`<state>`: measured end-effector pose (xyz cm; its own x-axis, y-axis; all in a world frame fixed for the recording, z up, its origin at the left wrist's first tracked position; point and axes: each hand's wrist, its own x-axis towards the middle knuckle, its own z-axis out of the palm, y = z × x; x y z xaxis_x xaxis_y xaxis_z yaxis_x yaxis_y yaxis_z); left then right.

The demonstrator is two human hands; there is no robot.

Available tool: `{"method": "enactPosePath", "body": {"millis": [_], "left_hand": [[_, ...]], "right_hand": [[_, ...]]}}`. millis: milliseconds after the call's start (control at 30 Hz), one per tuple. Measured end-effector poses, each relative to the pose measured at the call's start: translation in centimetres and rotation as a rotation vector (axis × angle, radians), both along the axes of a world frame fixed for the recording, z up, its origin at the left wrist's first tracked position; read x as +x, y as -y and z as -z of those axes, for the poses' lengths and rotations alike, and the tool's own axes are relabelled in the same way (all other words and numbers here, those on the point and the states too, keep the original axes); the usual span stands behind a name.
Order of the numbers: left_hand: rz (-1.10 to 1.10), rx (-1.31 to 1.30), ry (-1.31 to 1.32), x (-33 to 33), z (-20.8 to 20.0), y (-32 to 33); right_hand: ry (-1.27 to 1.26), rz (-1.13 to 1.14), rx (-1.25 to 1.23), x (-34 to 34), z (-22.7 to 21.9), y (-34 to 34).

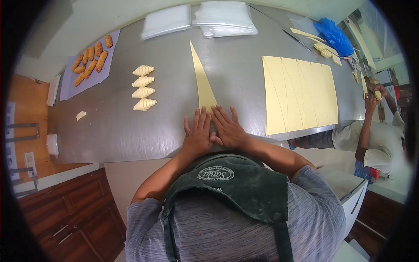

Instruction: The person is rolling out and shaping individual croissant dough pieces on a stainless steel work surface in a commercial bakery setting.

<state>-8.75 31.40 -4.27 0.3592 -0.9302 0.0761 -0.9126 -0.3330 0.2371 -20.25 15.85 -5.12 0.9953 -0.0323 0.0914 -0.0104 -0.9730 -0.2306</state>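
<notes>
A long, thin triangle of pale dough (201,78) lies on the steel table, its point facing away from me. My left hand (197,132) and my right hand (228,128) lie side by side over its wide near end, fingers stretched out and palms down. The fingertips touch the dough, and the hands hide its near edge. Left of it, several rolled, unbaked croissants (143,81) stand in a column. To the right is a dough sheet (301,94) with slanting cut lines dividing it into triangles.
Browned, crumb-coated rolls (91,65) rest on paper at the far left. Stacks of clear plastic bags (224,18) lie at the back. A blue plastic bag (334,37) and dough strips (307,34) are at the far right, near another person's hands (373,98). A dough scrap (81,115) sits at left.
</notes>
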Motion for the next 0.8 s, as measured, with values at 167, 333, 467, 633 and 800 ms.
{"method": "enactPosePath", "body": {"millis": [167,333,467,633,800], "left_hand": [[0.031,-0.038,-0.124,-0.7,2.6,-0.8],[-0.055,0.005,0.001,2.2,1.1,2.2],[-0.041,-0.029,-0.161,-0.3,2.7,0.2],[-0.097,-0.020,-0.077,3.7,2.0,3.8],[-0.074,-0.119,-0.066,2.7,2.4,3.3]], "right_hand": [[0.070,-0.003,0.066,-0.8,1.6,-1.1],[0.064,0.062,0.056,2.6,0.8,0.9],[0.100,0.033,0.103,0.6,1.3,-0.4],[0.106,0.084,0.077,5.3,1.2,2.6],[0.175,0.053,0.057,4.2,1.8,2.3]]}}
